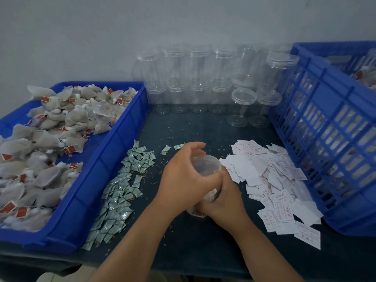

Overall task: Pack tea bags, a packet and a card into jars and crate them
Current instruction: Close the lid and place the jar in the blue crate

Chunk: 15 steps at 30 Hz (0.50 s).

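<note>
The left hand [183, 180] and right hand [225, 200] are bare. Both forearms [130, 247] are bare too, uncovered to the picture's lower edge.

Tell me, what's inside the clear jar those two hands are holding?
White tea bags show through the clear jar, with a red tag near its base. The left hand and right hand cover most of it, so any packet or card inside cannot be seen.

Both hands grip a clear jar [205, 166] mid-table: left hand [183, 176] around its rim; right hand [223, 197] lower; packets [122, 190] left, cards [272, 180] right.
</note>
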Each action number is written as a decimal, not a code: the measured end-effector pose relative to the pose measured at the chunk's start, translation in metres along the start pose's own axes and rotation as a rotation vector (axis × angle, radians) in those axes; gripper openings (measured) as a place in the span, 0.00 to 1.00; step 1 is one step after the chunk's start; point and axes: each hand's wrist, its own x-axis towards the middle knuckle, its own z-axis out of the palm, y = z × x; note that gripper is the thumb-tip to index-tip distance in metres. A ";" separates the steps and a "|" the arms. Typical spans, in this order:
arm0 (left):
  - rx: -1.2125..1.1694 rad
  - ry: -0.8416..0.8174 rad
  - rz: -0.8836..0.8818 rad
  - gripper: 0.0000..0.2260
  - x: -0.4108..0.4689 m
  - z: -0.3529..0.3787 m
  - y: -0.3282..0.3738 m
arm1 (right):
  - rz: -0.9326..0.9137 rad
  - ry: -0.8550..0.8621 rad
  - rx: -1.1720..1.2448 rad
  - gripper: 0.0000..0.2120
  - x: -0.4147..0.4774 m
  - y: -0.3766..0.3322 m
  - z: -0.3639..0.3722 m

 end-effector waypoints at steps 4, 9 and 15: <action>-0.031 -0.061 0.095 0.36 -0.001 -0.003 -0.001 | 0.012 -0.045 0.024 0.36 0.003 -0.003 -0.001; -0.040 -0.136 0.194 0.40 -0.006 -0.012 -0.016 | 0.000 -0.074 0.027 0.41 0.002 -0.004 0.002; -0.071 -0.105 0.162 0.26 -0.008 -0.011 -0.025 | -0.008 -0.026 -0.273 0.50 -0.002 -0.021 -0.005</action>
